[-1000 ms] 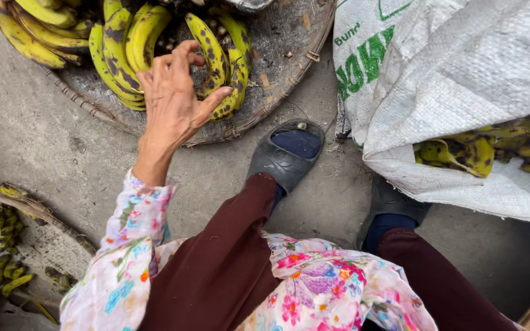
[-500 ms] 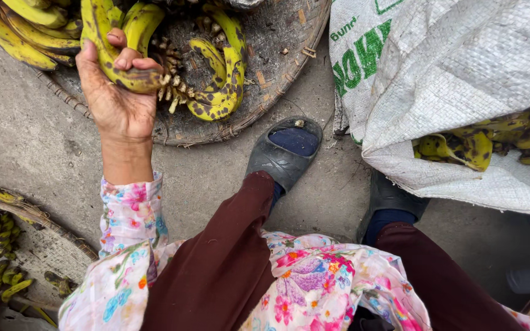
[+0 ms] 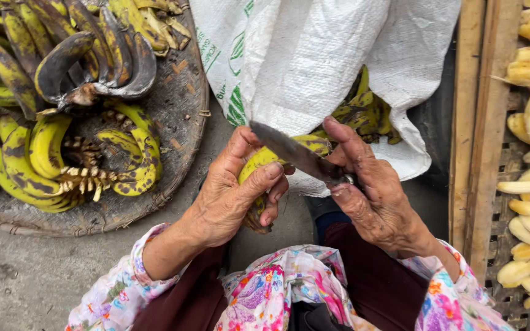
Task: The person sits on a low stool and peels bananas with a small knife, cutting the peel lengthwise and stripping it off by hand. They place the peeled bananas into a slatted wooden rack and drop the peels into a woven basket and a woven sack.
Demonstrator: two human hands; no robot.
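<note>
Your left hand [image 3: 231, 199] curled round the yellow-green unpeeled banana [image 3: 262, 162]; its long axis ran across the dark steel knife blade [image 3: 292, 153], pinched in your right hand [image 3: 375, 196].

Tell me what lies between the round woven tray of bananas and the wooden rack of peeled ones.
In the head view, between tray and rack: a white sack of bananas, and both hands peeling one.
</note>
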